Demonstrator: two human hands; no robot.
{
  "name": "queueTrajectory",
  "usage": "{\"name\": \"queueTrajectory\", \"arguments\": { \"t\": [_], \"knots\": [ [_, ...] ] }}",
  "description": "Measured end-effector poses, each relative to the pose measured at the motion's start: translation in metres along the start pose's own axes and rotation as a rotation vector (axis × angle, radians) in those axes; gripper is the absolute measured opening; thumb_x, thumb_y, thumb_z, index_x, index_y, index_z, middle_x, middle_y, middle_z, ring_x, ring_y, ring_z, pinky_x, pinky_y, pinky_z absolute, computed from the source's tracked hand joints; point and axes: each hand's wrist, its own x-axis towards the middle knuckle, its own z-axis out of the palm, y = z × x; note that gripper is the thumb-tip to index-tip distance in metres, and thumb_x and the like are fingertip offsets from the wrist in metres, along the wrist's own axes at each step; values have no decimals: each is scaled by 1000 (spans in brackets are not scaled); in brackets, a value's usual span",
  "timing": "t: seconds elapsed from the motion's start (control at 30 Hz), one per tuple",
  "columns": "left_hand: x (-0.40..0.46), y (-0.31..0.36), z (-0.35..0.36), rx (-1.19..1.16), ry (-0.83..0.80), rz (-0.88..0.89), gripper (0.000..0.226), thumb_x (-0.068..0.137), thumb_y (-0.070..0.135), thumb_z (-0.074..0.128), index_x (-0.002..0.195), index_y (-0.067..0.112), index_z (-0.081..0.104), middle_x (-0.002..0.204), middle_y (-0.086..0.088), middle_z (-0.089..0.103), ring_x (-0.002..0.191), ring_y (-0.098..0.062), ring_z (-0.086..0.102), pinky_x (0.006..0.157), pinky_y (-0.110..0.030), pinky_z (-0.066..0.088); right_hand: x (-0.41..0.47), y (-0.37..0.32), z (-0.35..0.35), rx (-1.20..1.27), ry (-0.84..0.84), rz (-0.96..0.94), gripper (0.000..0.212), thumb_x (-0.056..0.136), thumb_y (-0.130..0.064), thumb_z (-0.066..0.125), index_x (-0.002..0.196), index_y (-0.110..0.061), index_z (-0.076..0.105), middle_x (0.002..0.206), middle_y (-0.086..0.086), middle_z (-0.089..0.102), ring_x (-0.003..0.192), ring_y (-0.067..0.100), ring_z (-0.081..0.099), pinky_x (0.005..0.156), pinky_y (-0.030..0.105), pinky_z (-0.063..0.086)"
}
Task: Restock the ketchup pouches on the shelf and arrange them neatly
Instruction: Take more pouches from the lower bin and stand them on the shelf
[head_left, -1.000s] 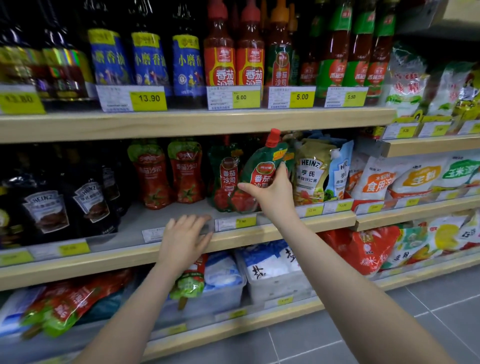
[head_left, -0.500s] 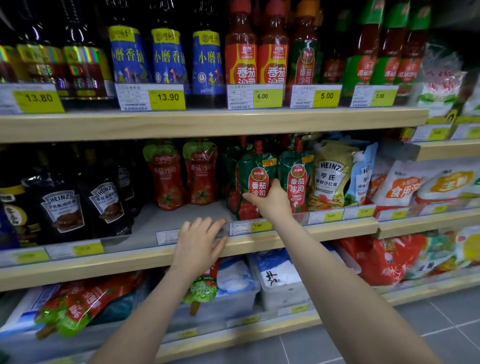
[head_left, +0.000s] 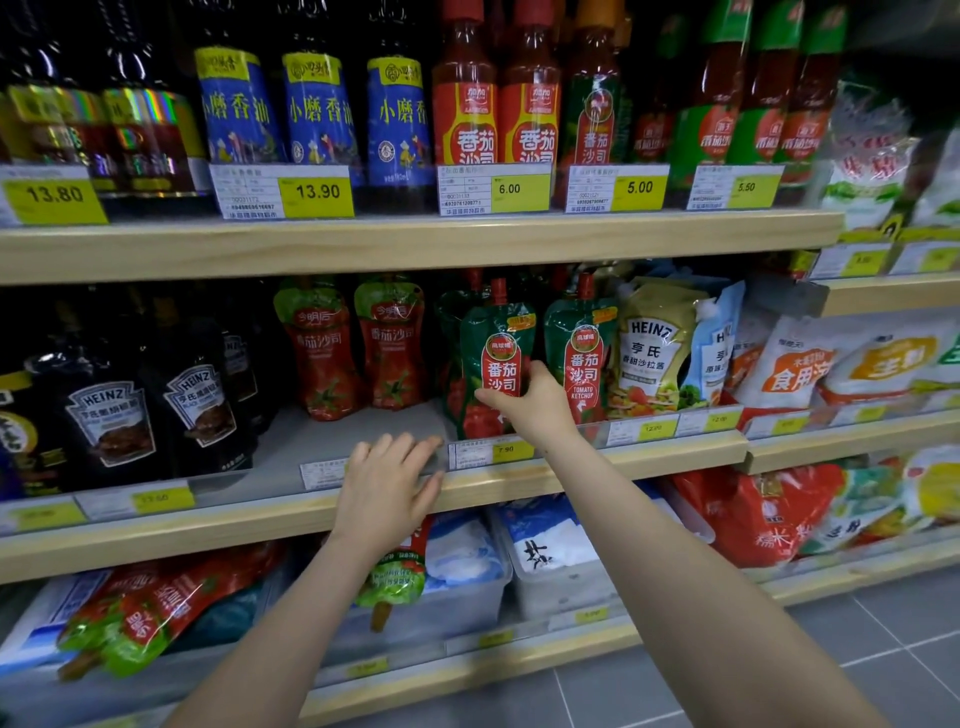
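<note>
Right hand (head_left: 530, 402): thumb and fingers pinch the lower half of a green ketchup pouch (head_left: 496, 364); the pouch stands upright at the front of the middle shelf (head_left: 597, 460), its red cap on top
Beside the grip: a second green pouch (head_left: 581, 353) stands just right of the held one; another sits close behind it to the left, mostly hidden
Left of the grip: two red pouches (head_left: 358, 348) stand side by side farther back; bare shelf lies in front of them
Left hand (head_left: 387, 486): fingers spread and straight, resting on the shelf's front edge below and left of the grip; holds nothing
Below the grip: a red and green pouch (head_left: 397, 571) hangs cap down behind the left wrist; more pouches (head_left: 150, 608) lie flat on the lower shelf, well to the left
Right of the grip: Heinz salad dressing bags (head_left: 657, 343)
</note>
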Motion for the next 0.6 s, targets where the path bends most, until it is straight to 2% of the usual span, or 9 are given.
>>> {"name": "queueTrajectory", "arguments": {
  "t": [0.07, 0.13, 0.23, 0.33, 0.43, 0.5, 0.6],
  "knots": [
    [0, 1, -3, -7, -22, -7, 32, 87, 40, 46, 113, 23, 56, 86, 5, 56, 78, -18, 53, 66, -34, 38, -6, 1, -8, 3, -31, -17, 61, 75, -33, 75, 123, -11, 45, 119, 6, 62, 104, 21, 61, 79, 26, 46],
    [0, 3, -6, -12, -35, -18, 33, 86, 39, 46, 112, 22, 57, 86, 5, 57, 78, -19, 54, 66, -34, 40, -16, 7, -17, -52, -12, -67, 68, 75, -33, 74, 131, -10, 41, 129, 6, 56, 117, 21, 54, 90, 26, 42],
    [0, 7, -13, -23, -58, -44, 30, 84, 36, 56, 110, 21, 60, 86, 4, 59, 78, -20, 56, 66, -34, 41, -37, 20, -23, -209, 67, -252, 59, 80, -31, 70, 129, -13, 43, 128, 2, 52, 119, 16, 48, 96, 22, 37],
    [1, 10, -21, -35, -128, -71, 32, 83, 33, 62, 112, 19, 60, 93, 1, 62, 87, -24, 58, 73, -37, 41, -48, 30, -11, -332, -101, -479, 44, 89, -26, 57, 130, -15, 43, 128, 1, 49, 120, 16, 45, 98, 22, 34],
    [-2, 6, -30, -48, -191, -161, 37, 89, 36, 52, 123, 20, 53, 106, 1, 59, 102, -22, 52, 85, -34, 34, -52, 37, 9, -462, -255, -652, 43, 92, -23, 48, 134, -16, 40, 137, 1, 45, 128, 17, 38, 108, 27, 29],
    [-11, -2, -38, -33, -208, -217, 41, 90, 38, 49, 128, 21, 49, 111, 1, 57, 107, -21, 49, 92, -32, 32, -54, 39, 16, -523, -264, -731, 45, 91, -20, 47, 135, -15, 41, 138, 2, 45, 129, 18, 36, 112, 29, 24],
    [-26, -17, -49, -21, -228, -253, 45, 90, 34, 51, 133, 18, 47, 114, -1, 57, 110, -24, 50, 101, -34, 30, -57, 39, 20, -581, -241, -734, 49, 88, -17, 46, 137, -12, 38, 138, 4, 43, 128, 21, 34, 113, 30, 22]
  ]
}}
